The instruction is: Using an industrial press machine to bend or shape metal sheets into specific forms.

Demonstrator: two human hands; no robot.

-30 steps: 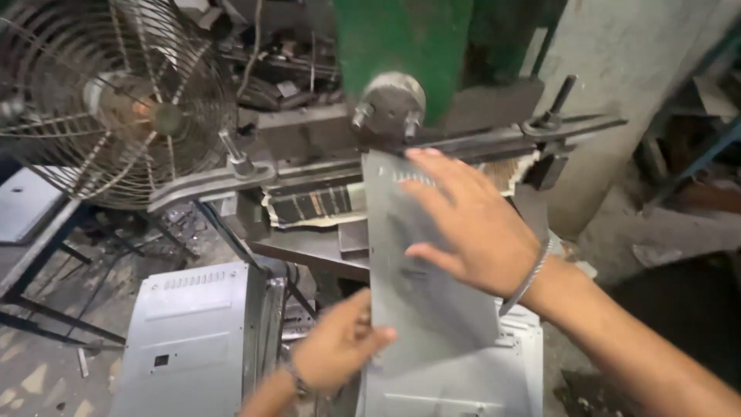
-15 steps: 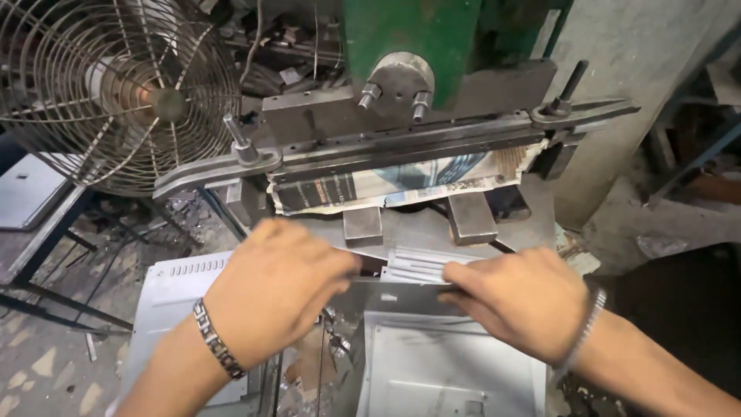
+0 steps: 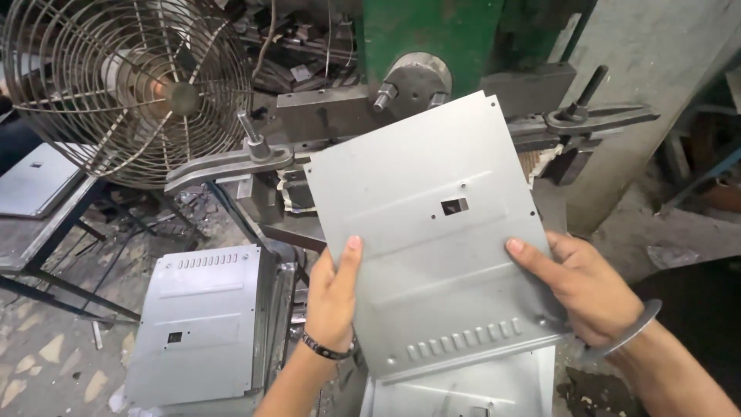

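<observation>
I hold a grey sheet-metal panel up in front of the press, tilted, with a small square cut-out near its middle and a row of slots along its lower edge. My left hand grips its left edge, thumb on the face. My right hand grips the right edge near the lower corner. Behind the panel stands the green press machine with its grey steel die block and clamping bars.
A stack of similar slotted panels leans at lower left. Another panel lies below the held one. A round wire-caged fan stands at upper left beside a metal table. Concrete wall at right, littered floor below.
Half a second ago both hands pressed a panel low at the die. Now the panel is lifted out and held up, tilted, facing me, covering the die area.
</observation>
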